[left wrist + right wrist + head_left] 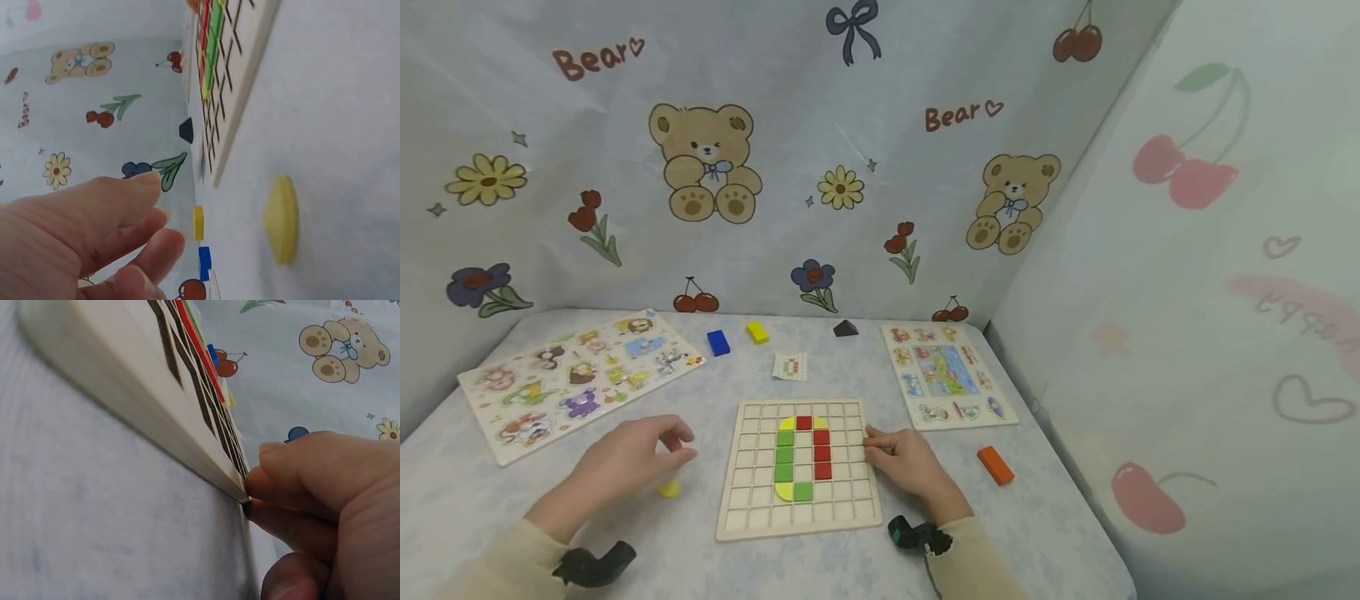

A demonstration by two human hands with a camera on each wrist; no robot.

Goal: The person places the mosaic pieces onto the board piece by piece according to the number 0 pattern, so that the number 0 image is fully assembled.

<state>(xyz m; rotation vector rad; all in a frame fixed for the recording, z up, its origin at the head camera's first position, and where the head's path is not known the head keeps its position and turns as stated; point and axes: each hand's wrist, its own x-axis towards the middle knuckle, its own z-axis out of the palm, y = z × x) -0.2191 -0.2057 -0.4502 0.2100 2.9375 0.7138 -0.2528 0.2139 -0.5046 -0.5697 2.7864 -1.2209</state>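
Note:
A square wooden grid board (748, 521) lies in the middle of the table, with red, green and yellow tiles set in a ring on it. My right hand (913, 467) is at its right edge; in the right wrist view the fingertips (259, 481) pinch the rim. Left of the board, my left hand (625, 458) is held over the table, fingers loosely bent and nothing between them. Beneath it lies a yellow piece (668, 488), partly covered by the hand in the head view but seen whole, apart from the fingers, in the left wrist view.
A wooden animal puzzle (505, 446) lies at the left, another picture puzzle (940, 417) at the right. Behind the board are a blue block (718, 342), a yellow block (757, 332), a dark triangular block (846, 328) and a small pattern card (790, 367). An orange block (996, 465) lies right.

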